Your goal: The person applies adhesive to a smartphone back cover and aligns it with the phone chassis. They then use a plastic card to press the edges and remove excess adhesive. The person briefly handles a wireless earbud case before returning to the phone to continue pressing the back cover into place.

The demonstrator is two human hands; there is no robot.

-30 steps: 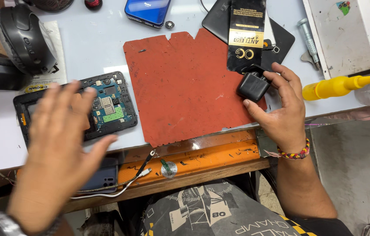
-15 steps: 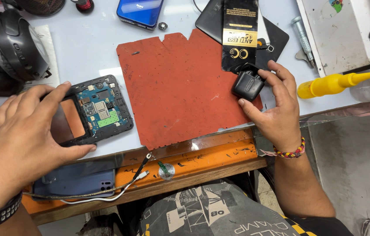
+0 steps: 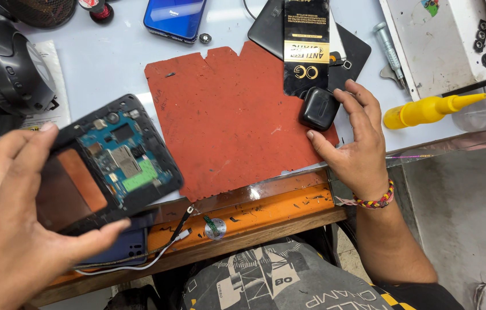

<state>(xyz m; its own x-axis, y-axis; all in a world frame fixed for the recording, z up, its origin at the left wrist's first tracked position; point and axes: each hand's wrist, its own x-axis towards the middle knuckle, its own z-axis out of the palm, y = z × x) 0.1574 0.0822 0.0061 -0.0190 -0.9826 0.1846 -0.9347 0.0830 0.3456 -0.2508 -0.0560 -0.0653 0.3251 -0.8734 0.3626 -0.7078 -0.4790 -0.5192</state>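
Note:
My left hand (image 3: 7, 224) grips an opened phone (image 3: 111, 163) lifted off the bench, its blue-green circuit board and copper patch facing up. My right hand (image 3: 358, 143) rests at the right edge of the red work mat (image 3: 226, 115), fingers around a small black rounded case (image 3: 319, 108) that sits on the mat. A black and gold packet (image 3: 306, 46) lies just above the case.
A blue phone (image 3: 174, 17) lies at the top, a dark phone back (image 3: 352, 51) under the packet. A yellow nozzle bottle (image 3: 427, 108) and a screwdriver (image 3: 389, 49) are at the right. A black rounded device (image 3: 10, 69) sits far left. A cable (image 3: 162, 252) hangs over the orange bench edge (image 3: 277, 206).
My left hand closed on the opened phone and lifted it off the bench toward me. My right hand stayed by the black case, fingers loosening a little.

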